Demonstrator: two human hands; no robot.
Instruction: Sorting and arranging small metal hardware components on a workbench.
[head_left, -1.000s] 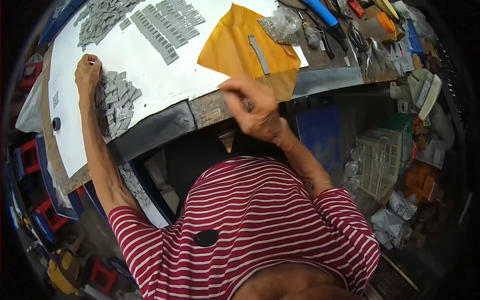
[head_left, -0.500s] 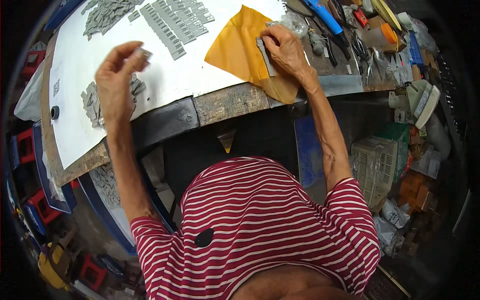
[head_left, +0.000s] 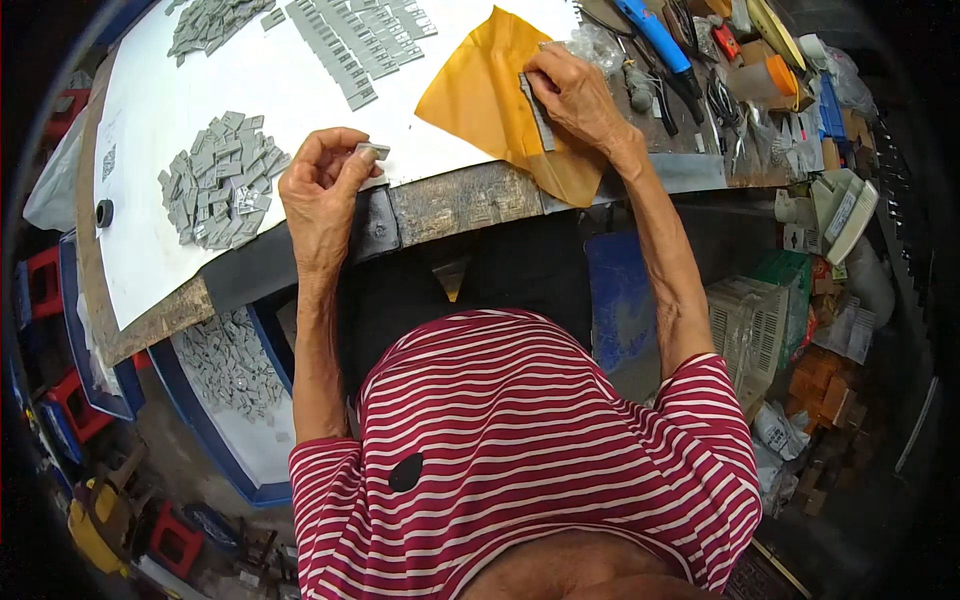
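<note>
My left hand (head_left: 322, 200) is raised over the table's front edge, pinching a small flat grey piece (head_left: 374, 150) between thumb and fingers. To its left lies a loose heap of similar grey pieces (head_left: 222, 170) on the white sheet (head_left: 140, 230). My right hand (head_left: 582, 102) rests over a yellow-orange cloth (head_left: 480, 90), fingers bent and closed at the upper end of a narrow grey strip (head_left: 538, 112). Its fingertips hide whatever is between them. Beyond the hands, several grey pieces stand in neat rows (head_left: 345, 65).
Another grey heap (head_left: 215, 28) lies far left. Pliers (head_left: 655, 95), a blue-handled tool (head_left: 650, 35) and an orange-capped jar (head_left: 770, 78) crowd the right side. A blue-rimmed tray of grey pieces (head_left: 235, 370) sits below the table at left. A black ring (head_left: 104, 213) lies near the left edge.
My left hand has moved right and nearer to me with the grey piece, away from the heap it was covering. My right hand stays at the strip on the cloth.
</note>
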